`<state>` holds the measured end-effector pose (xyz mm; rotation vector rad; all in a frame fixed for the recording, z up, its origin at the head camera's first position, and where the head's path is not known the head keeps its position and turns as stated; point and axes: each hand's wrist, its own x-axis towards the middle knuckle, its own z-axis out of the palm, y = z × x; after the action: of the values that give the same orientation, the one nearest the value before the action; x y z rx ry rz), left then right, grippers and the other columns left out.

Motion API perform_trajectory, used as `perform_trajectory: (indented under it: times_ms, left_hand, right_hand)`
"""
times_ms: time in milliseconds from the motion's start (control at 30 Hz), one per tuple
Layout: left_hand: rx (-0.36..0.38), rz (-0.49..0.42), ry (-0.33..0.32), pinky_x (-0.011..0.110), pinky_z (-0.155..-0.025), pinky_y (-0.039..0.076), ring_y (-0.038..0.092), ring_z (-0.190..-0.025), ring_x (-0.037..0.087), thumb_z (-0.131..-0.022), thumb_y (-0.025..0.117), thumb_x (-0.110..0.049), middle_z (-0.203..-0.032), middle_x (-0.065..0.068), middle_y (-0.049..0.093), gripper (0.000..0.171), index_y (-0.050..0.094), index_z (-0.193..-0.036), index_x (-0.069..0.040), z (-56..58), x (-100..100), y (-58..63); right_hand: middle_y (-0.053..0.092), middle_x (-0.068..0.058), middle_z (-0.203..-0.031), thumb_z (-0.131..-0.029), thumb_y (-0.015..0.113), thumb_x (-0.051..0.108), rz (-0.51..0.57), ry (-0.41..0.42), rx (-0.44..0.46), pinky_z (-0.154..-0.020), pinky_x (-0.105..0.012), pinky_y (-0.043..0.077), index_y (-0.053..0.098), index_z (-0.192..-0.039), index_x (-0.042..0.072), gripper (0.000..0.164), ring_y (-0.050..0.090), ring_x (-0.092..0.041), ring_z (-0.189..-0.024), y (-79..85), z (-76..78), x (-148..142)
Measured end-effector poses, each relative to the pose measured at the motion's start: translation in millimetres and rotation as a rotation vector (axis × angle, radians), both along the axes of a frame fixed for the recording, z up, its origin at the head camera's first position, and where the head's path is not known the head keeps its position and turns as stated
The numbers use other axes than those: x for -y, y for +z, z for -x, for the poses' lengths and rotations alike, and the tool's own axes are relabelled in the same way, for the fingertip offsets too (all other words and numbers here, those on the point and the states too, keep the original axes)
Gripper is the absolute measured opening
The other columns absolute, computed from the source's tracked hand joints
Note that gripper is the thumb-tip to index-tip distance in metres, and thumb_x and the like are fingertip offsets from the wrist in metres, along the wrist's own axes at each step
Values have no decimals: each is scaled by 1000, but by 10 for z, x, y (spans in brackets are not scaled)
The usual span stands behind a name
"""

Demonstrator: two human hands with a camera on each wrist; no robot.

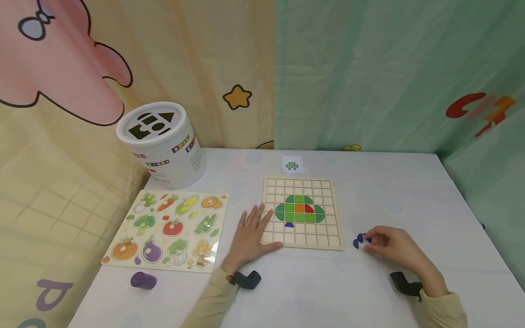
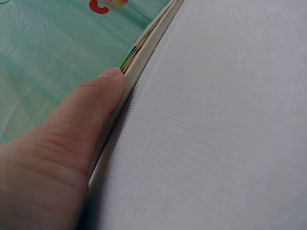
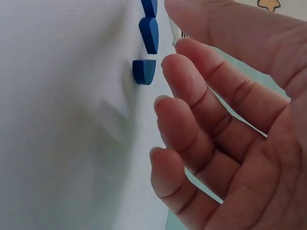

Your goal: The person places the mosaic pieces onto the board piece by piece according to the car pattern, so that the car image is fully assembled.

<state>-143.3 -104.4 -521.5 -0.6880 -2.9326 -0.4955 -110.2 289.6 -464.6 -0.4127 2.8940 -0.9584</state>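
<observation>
A wooden grid board [image 1: 320,239] carries a car shape of green tiles [image 1: 289,217] with an orange tile [image 1: 300,207] and a red tile [image 1: 308,208] inside. One blue half-round tile [image 1: 289,225] sits below the green ones. My left hand [image 1: 251,234] rests spread at the board's lower-left corner, its thumb [image 2: 103,96] against the near edge. To the right of the board, my right hand [image 1: 391,243] hovers with loosely bent fingers beside several loose blue half-round tiles [image 1: 356,244]. In the right wrist view those blue tiles [image 3: 144,72] lie apart from the fingertips.
A small pattern card [image 1: 292,165] lies behind the board. A vegetable puzzle [image 1: 193,218] occupies the left side, with a purple cylinder [image 1: 143,280] in front of it and a white lidded bucket [image 1: 168,150] behind. Curtains [image 1: 352,77] stand along the table's back and sides.
</observation>
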Motion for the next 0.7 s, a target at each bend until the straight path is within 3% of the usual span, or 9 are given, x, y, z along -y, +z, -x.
perform_trajectory:
  times_ms: [300, 567, 700]
  left_hand:
    - [8, 7, 5, 45, -114, 1, 6, -143, 25, -79, 50, -74, -158, 7, 12, 94, 27, -151, -18, -4, -5, 10]
    - [18, 7, 2, 44, -114, 0, 6, -143, 25, -79, 50, -74, -158, 7, 13, 95, 27, -151, -18, -6, -6, 27]
    - [19, 15, 5, 44, -114, 0, 5, -143, 25, -79, 49, -75, -158, 7, 13, 95, 26, -151, -19, -9, -5, 35]
  right_hand:
    - [53, 12, -72, -73, 81, 8, 53, 60, -56, -51, -22, 41, 71, -91, 10, 22, 45, -4, -60, -44, -33, 55]
    - [53, 9, -68, -76, 81, 22, -10, -55, 6, -50, -24, 38, 71, -84, 14, 15, 44, -7, -57, -65, 16, 196]
    - [53, 8, -67, -77, 80, 19, -8, -53, 37, -50, -24, 38, 70, -85, 12, 14, 44, -9, -57, -52, 37, 233]
